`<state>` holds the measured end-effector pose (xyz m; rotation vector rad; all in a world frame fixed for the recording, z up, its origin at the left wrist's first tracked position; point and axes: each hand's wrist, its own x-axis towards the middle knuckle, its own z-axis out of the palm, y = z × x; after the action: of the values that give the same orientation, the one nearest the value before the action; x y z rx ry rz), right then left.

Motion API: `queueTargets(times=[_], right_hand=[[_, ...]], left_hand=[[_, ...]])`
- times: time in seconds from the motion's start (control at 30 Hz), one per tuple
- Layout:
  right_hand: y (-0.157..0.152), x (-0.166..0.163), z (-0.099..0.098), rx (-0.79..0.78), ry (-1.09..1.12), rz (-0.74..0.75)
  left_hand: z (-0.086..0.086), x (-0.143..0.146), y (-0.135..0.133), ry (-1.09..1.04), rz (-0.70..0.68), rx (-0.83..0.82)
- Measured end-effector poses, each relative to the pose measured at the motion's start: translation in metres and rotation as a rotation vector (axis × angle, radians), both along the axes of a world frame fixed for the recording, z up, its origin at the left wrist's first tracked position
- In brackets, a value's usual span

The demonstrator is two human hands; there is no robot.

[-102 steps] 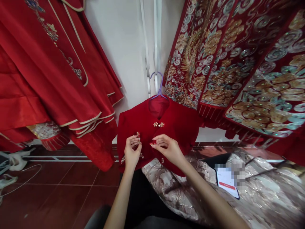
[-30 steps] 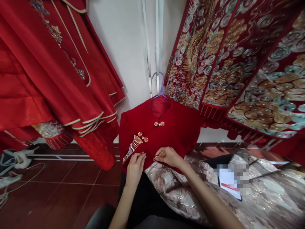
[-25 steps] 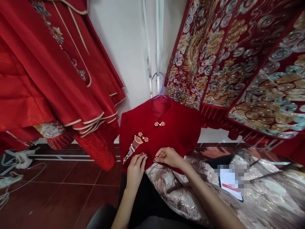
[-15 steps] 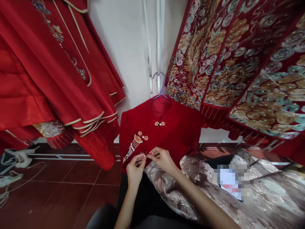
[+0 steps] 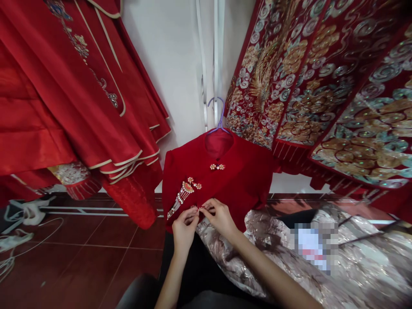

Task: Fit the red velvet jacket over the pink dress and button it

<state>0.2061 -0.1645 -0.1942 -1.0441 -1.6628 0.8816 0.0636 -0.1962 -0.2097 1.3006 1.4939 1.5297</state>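
A red velvet-like jacket (image 5: 241, 184) lies across my lap, its collar on a purple hanger (image 5: 220, 123). Below the collar sits a beaded floral frog button (image 5: 217, 167). To the left, a fan-shaped tassel ornament (image 5: 182, 195) hangs from another beaded piece. My left hand (image 5: 186, 227) and my right hand (image 5: 222, 218) meet low on the jacket front. Thumbs and fingers of both pinch a small beaded frog button there. The fingertips mostly hide it, so I cannot tell whether it is fastened.
Patterned shiny fabric (image 5: 270, 257) spreads over my lap to the right. Red garments (image 5: 96, 86) hang at the left, and an embroidered red garment (image 5: 309, 94) at the right. White rack poles (image 5: 219, 56) stand in front. White cables (image 5: 9, 257) lie on the tiled floor.
The fingers of both hands have shifted slightly around the small frog button and sit closer together. The view has moved a little; the jacket lies as before.
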Motion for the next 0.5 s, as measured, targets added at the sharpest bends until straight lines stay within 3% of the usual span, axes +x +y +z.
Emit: queueTargets(times=[0.3, 0.4, 0.5], right_hand=[[-0.006, -0.006, -0.004, 0.058, 0.016, -0.048], [-0.002, 0.003, 0.01, -0.005, -0.066, 0.035], [0.004, 0.025, 0.035, -0.048, -0.13, 0.061]], left_hand=[[0.007, -0.007, 0.001, 0.107, -0.074, -0.014], [0.009, -0.01, 0.0, 0.144, -0.059, 0.004], [0.012, -0.019, -0.003, 0.185, 0.074, 0.073]])
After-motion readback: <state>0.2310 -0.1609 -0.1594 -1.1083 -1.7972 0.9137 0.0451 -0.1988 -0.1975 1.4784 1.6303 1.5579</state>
